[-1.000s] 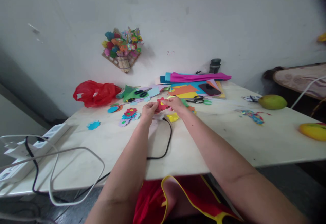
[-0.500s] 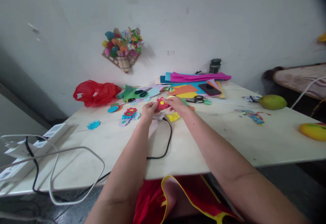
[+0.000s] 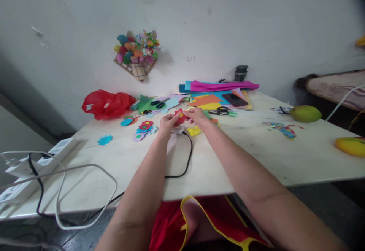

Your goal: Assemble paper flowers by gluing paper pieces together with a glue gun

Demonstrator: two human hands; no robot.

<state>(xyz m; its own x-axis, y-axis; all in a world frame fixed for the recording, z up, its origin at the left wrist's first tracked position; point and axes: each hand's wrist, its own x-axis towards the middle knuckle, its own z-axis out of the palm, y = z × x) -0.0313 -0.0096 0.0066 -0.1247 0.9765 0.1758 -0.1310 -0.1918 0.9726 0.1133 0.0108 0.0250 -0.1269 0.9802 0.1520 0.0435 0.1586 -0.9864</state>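
Observation:
Between my two hands, just above the table, is a red paper flower with a yellow centre. My left hand pinches its left edge. On the other side, the thumb and fingers of my right hand are closed on its right edge. To the left lies a small pile of paper flowers in red, blue and lilac. A single blue paper flower is farther left. Bright yellow paper lies under my right wrist, and a black cable ends beneath my hands.
Black-handled scissors and a phone lie behind my right hand, near stacked coloured sheets. More scissors and a red plastic bag are at the back left. A power strip with loose cables occupies the left edge; a green mango sits right.
My left hand's fingers and thumb have shifted slightly over the red flower, which has tilted and moved a little left. My right hand stays nearly in place.

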